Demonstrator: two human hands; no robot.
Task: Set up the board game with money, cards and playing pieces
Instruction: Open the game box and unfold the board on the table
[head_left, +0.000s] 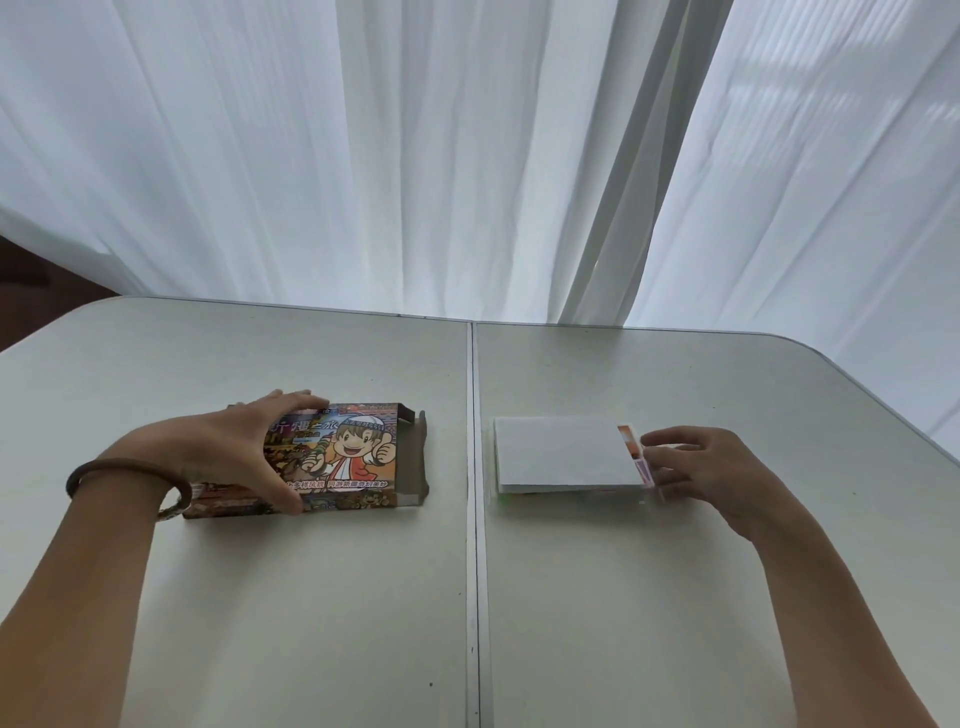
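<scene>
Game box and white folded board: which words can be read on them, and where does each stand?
"疆之旅": large title on the game box, its start hidden under the left hand; reading unsure.
The yellow line at the box's lower edge: Chinese, too blurred.
Print on the cartoon cap: too small.
On the white folded board, held by the right hand: no text.

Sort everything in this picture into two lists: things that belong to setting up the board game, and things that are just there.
Belongs to the job:
- game box, end flap open, gripped by the left hand
- white stack, right edge pinched by the right hand

Just there:
- table
- white curtains
- bracelet on the left wrist
</scene>
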